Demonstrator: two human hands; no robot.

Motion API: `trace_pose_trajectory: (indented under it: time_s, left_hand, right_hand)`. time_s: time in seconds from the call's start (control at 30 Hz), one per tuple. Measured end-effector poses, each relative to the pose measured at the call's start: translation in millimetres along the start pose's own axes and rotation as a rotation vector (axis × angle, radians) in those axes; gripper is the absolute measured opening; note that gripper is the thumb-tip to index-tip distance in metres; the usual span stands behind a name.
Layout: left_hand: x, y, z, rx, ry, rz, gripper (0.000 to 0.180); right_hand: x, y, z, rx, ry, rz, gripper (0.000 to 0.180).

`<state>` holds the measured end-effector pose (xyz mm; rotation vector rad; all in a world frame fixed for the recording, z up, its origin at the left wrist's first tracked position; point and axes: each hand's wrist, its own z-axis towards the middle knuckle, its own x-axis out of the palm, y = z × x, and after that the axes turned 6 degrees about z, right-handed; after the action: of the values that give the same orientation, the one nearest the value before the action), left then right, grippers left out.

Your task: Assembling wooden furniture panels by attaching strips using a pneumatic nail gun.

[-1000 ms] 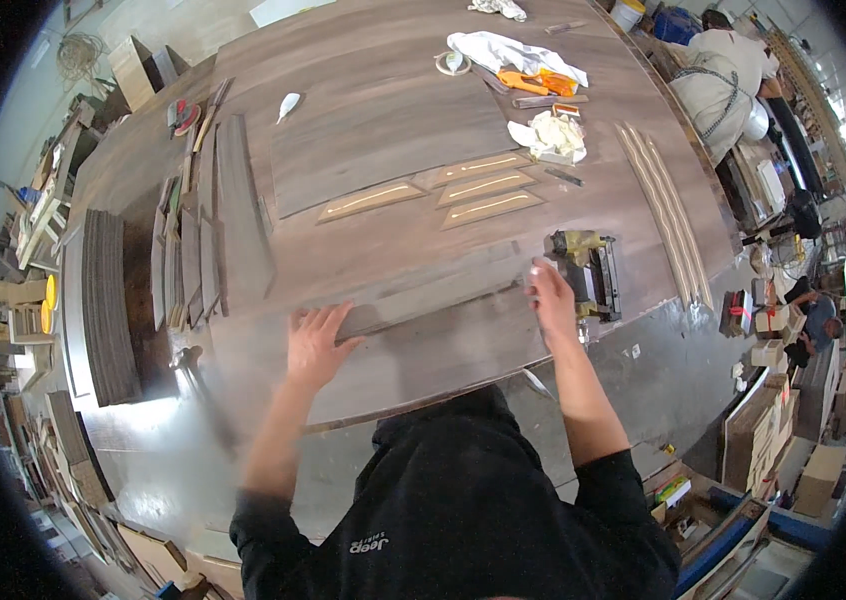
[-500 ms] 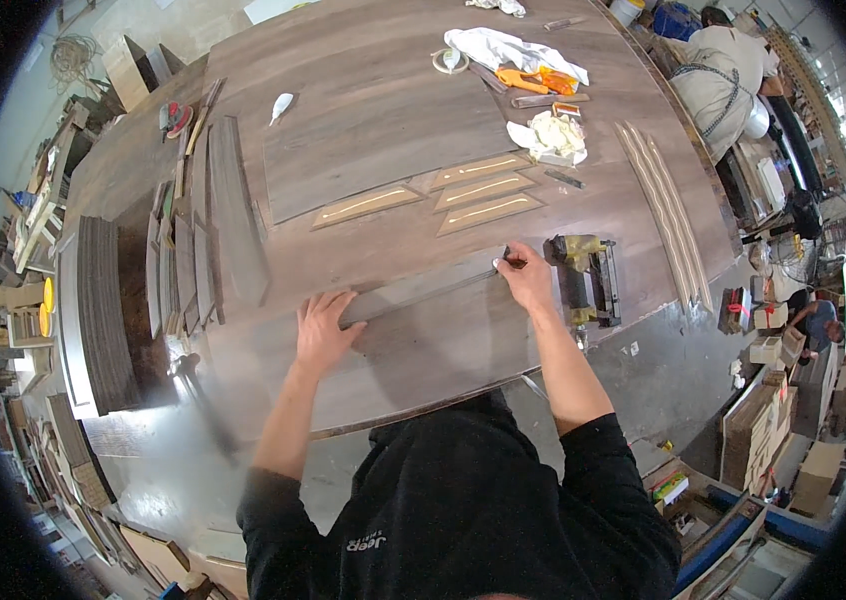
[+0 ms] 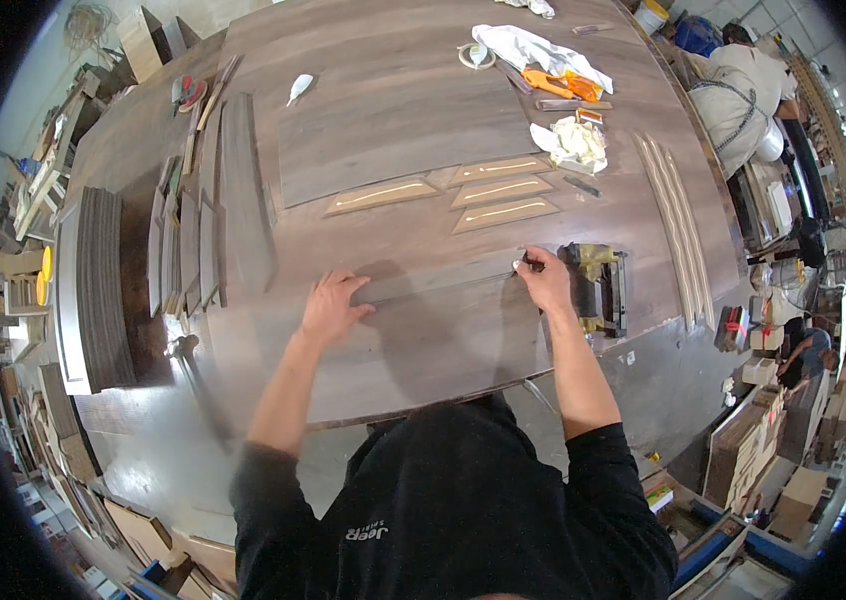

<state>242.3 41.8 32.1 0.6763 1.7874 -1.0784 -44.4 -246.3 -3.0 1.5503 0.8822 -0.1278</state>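
While left hand (image 3: 331,308) lies flat on long grey-brown wood strip (image 3: 438,279), right hand (image 3: 546,281) pinches its end

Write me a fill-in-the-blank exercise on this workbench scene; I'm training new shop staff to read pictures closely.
1. The left hand lies flat on a long grey-brown wooden ____.
2. Just right of the right hand sits a yellow and black ____ gun.
3. Beyond the hands lie ____ pale-edged tapered wooden pieces.
4. The crumpled cream rag lies on the broad wooden ____.

Missing words: strip; nail; four; table
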Motion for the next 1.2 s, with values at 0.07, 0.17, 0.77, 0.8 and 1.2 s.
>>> trace_pose_trajectory:
  time_s: [0.07,0.17,0.77,0.8,1.2]
  left_hand:
    - [0.0,3.9,0.7,-0.030,0.019,-0.012,0.054]
    - [10.0,12.6,2.1,-0.019,0.009,0.023,0.057]
    - [-21.3,10.9,107.3,-0.275,-0.093,0.036,0.077]
    - [-18.1,13.9,111.2,-0.206,-0.114,0.080,0.077]
    - [-41.7,-24.8,42.3,-0.153,0.483,-0.645,0.051]
  right_hand:
    - [0.6,2.1,1.7,-0.013,0.001,-0.007,0.043]
    - [0.8,9.2,-1.2,-0.008,0.033,-0.048,0.042]
    - [-4.4,-14.7,-54.1,-0.023,-0.112,0.390,0.056]
    - [-4.7,-19.0,-64.8,-0.061,-0.148,0.435,0.055]
    - [-11.5,54.8,-157.4,-0.633,-0.349,-0.139,0.050]
